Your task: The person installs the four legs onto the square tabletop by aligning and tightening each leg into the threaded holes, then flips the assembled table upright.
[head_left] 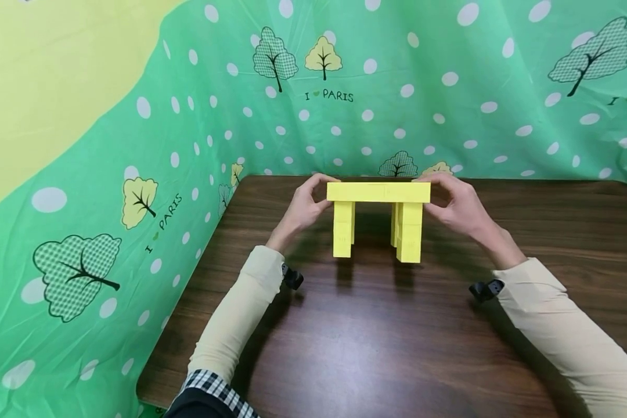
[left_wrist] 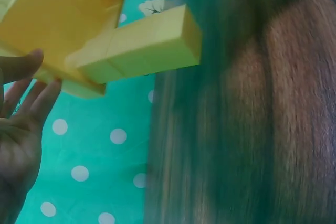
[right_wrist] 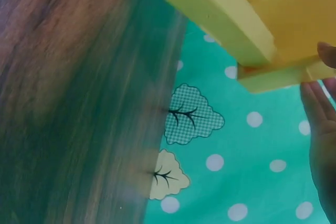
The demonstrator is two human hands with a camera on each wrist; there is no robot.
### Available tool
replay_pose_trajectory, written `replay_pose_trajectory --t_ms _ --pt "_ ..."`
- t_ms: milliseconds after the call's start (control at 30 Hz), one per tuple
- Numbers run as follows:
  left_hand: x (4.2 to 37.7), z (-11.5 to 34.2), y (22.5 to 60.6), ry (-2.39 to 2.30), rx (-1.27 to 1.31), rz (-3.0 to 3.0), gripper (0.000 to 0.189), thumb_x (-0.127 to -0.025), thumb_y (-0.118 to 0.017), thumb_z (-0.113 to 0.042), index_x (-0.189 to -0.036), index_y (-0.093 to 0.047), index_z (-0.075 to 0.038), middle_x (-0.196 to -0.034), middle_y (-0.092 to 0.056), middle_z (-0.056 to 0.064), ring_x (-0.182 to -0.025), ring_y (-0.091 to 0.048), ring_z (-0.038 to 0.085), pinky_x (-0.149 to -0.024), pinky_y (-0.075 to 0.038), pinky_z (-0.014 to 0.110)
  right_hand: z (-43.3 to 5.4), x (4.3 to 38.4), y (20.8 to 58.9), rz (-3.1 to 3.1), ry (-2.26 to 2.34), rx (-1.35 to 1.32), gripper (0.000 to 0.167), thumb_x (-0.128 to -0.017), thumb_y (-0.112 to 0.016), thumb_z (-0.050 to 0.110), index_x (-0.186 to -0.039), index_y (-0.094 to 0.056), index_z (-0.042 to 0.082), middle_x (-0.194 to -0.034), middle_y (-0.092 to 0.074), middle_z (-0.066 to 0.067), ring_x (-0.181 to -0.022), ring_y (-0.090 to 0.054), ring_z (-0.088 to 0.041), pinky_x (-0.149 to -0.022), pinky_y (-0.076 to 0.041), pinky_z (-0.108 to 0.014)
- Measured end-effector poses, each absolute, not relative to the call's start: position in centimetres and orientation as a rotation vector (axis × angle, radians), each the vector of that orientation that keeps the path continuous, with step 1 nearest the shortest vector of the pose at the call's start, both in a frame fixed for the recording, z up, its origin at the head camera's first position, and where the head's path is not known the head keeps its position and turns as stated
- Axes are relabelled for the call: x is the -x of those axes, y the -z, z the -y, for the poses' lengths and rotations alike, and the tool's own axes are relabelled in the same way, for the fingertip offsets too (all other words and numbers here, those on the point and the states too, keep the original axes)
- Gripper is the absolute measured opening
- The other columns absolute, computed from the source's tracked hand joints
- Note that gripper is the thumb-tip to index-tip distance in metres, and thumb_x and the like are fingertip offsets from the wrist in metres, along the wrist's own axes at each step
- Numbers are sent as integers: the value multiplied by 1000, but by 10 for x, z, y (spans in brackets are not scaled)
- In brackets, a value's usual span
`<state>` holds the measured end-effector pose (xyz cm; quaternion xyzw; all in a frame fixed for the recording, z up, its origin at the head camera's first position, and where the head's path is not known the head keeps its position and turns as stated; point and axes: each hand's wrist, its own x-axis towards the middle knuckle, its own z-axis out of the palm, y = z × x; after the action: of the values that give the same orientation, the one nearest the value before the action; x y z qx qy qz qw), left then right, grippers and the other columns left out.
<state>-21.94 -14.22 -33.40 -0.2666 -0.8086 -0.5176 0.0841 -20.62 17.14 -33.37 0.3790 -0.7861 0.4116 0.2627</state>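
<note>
A yellow block structure shaped like a small table is held level between both hands. Its flat top spans above a left front leg and a right front leg; the rear legs are mostly hidden behind these. The left hand pinches the top's left end, thumb toward the underside and fingers across the edge. At the opposite end, the right hand grips the top likewise. In the left wrist view a leg sticks out with its end face off the tabletop. Dark reflections lie beneath the legs.
Under the structure is a dark brown wooden table with rounded corners. A green cloth with white dots and printed trees hangs behind it and along the left side. Each wrist carries a small black camera, such as the right wrist camera.
</note>
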Motion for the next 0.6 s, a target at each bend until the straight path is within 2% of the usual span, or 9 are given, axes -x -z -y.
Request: replay_pose_trajectory --t_ms 100,167,233,333,600 --pt "221 140 339 1477 859 2360 28 -88 -62 7 -115 -58 5 -123 -58 20 -117 -55 27 -86 -54 27 -172 212 339 2021 -1069 -1124 25 -82 -69 -2 -102 -62 -15 -102 -61 -31 -104 -56 -24 -98 -40 -11" --pt "226 140 347 1444 915 2319 25 -89 -61 7 -114 -58 6 -124 -56 22 -120 -53 30 -89 -54 29 -174 219 347 1967 -1034 -1165 35 -90 -66 19 -101 -63 -14 -103 -62 -30 -101 -54 -36 -101 -39 -13" --pt "233 140 355 1401 961 2292 24 -90 -59 7 -114 -57 6 -124 -55 22 -122 -51 31 -91 -54 32 -178 227 355 1942 -1000 -1188 49 -93 -59 36 -100 -64 -12 -104 -63 -28 -101 -54 -39 -102 -38 -14" --pt "242 142 365 1335 1030 2260 22 -91 -58 5 -113 -56 3 -125 -53 19 -124 -50 29 -94 -53 34 -182 233 364 1936 -952 -1206 49 -95 -57 38 -101 -64 -10 -108 -63 -25 -104 -54 -36 -103 -38 -15" --pt "248 142 375 1104 1157 2205 17 -94 -57 -2 -109 -53 4 -124 -50 18 -120 -51 26 -97 -50 27 -187 234 368 1989 -810 -1284 39 -98 -48 25 -105 -61 -11 -113 -59 -25 -106 -54 -36 -104 -36 -12"
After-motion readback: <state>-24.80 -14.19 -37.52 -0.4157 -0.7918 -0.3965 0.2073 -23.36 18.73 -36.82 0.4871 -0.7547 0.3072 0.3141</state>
